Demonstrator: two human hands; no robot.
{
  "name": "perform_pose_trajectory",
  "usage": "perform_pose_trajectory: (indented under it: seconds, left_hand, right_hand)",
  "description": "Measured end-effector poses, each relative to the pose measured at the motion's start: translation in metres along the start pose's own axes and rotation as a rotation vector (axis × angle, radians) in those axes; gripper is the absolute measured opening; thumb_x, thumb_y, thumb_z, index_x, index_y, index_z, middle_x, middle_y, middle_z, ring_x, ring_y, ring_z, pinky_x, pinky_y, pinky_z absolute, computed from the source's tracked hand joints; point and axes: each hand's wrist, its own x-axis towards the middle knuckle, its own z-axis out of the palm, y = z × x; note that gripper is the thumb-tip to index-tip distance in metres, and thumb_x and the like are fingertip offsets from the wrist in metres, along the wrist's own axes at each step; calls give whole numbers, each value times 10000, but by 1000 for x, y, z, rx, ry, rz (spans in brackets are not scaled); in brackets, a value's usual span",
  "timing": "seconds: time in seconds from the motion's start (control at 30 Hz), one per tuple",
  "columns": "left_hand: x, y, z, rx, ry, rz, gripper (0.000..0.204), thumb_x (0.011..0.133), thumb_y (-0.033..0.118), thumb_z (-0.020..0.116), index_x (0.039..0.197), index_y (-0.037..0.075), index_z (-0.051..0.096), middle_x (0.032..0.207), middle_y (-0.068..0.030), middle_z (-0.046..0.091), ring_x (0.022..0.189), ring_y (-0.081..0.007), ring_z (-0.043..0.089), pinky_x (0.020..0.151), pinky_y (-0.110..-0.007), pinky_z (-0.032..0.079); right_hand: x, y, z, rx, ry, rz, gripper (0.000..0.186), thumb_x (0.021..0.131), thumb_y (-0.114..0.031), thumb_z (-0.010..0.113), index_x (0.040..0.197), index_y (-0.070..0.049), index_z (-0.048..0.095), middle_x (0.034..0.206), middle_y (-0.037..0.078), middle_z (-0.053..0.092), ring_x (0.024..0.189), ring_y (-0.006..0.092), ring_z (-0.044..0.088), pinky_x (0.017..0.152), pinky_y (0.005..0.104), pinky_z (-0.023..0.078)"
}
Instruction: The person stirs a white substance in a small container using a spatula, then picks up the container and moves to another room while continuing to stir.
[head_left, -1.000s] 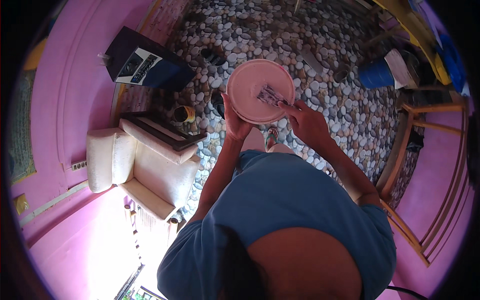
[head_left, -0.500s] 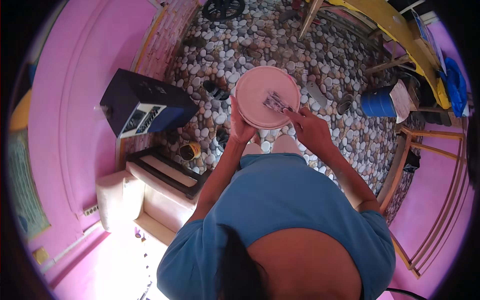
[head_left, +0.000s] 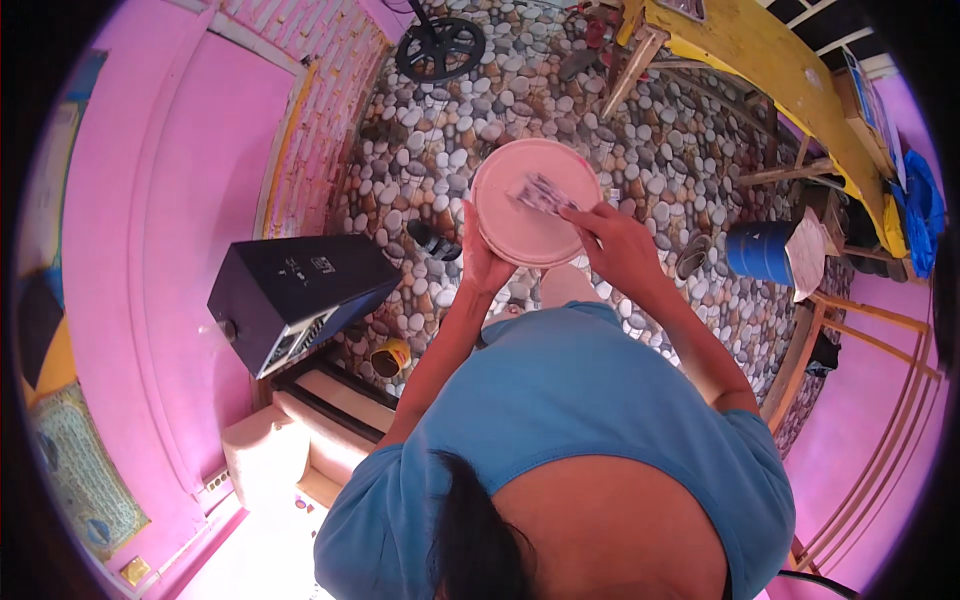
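Observation:
In front of my body is a round, pale pink pail (head_left: 505, 172), with a smooth pink surface inside its rim; I cannot tell how deep it is. My left hand (head_left: 484, 258) is closed against its near left side, thumb up along the rim. From the right, my right hand (head_left: 622, 250) grips the handle end of a flat paintbrush (head_left: 546, 196). The brush's wide, pink-and-dark streaked head lies over the middle of the pink surface, pointing up and left. The fingers hide most of its handle.
At left a black speaker box (head_left: 300, 285) stands by the pink wall, near a cream sofa (head_left: 268, 440) and a yellow cup (head_left: 390, 357). Sandals (head_left: 433, 240) lie on the pebble-patterned floor. To the right are a blue bucket (head_left: 755, 250), yellow table (head_left: 745, 50) and wooden frame (head_left: 870, 325).
The brush head has swung slightly to a flatter angle on the pink surface. The pail and both hands stay nearly in place, while the room has shifted in view, with the speaker lower.

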Motion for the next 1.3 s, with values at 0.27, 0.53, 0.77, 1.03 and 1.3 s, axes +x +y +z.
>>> perform_pose_trajectory:
  seconds: [0.27,0.53,0.77,1.03,1.3]
  left_hand:
    - [116,17,40,9,35,90,683,972,578,350,1478,123,291,1471,-142,381,1321,-330,411,1100,-527,348]
    - [227,63,76,122,33,75,726,956,608,357,1464,91,304,1463,-153,384,1306,-339,426,1057,-529,406]
    - [332,125,77,3,-28,-18,706,975,582,329,1478,90,274,1479,-156,362,1332,-323,399,1114,-492,344]
    - [478,213,133,162,-28,14,670,983,546,364,1444,60,335,1450,-166,403,1311,-343,418,1109,-516,340]
    - [577,212,180,176,-31,87,671,987,549,343,1456,69,320,1469,-173,380,1332,-339,397,1122,-503,320]
  right_hand:
    - [106,54,-61,-32,-23,-46,263,888,-160,581,1127,-195,686,853,81,597,709,280,654,569,410,517]
    - [217,73,-71,-104,20,-32,270,879,-118,601,1129,-171,689,856,64,611,696,275,635,586,377,508]
    - [325,86,-83,-81,-27,51,271,904,-168,566,1149,-187,678,871,96,606,716,301,644,616,413,515]
    - [468,136,-141,-17,137,50,255,901,-202,574,1126,-200,694,867,106,632,789,318,634,680,447,502]
    - [527,181,-202,-4,112,102,260,887,-177,586,1126,-189,687,839,106,599,781,332,613,675,439,489]
